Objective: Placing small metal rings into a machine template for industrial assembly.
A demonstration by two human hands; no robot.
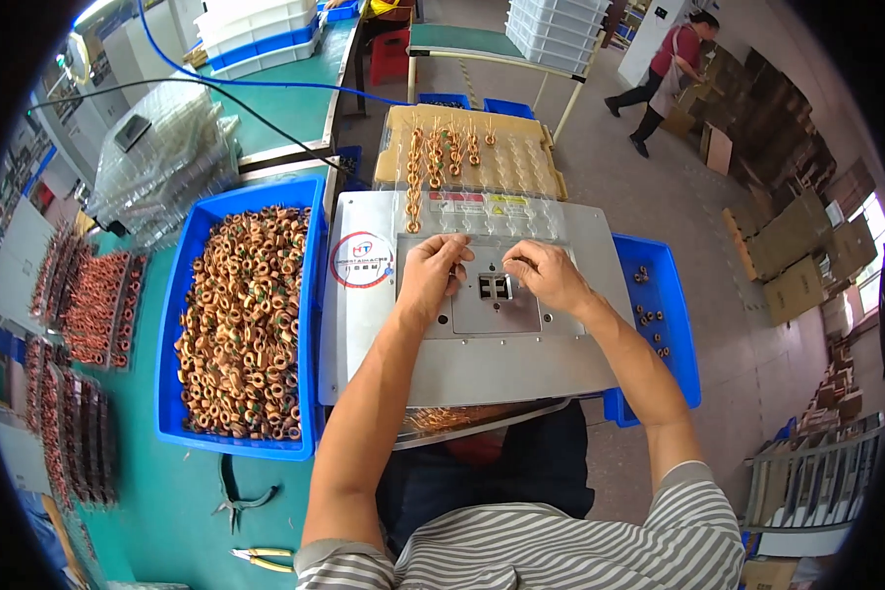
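Note:
My left hand (437,272) is closed, its fingers curled and pinched just left of a small square slotted opening (496,287) in a grey metal machine top (364,324). On the other side of that opening my right hand (549,275) is closed too, thumb and forefinger pressed together. Whatever the fingers hold, if anything, is too small or hidden to make out. Beyond the hands lies a clear plastic tray (521,169), its left rows filled with copper-wound ring coils (435,167). A blue bin (170,379) heaped with ring coils (241,315) stands left of the machine.
Right of the machine a second blue bin (677,334) holds several coils. Cutting pliers (231,497) and yellow-handled nippers (265,559) lie on the green table (182,511). Stacked trays of red parts (98,305) stand far left. A person (664,79) walks at the far right near cardboard boxes (796,285).

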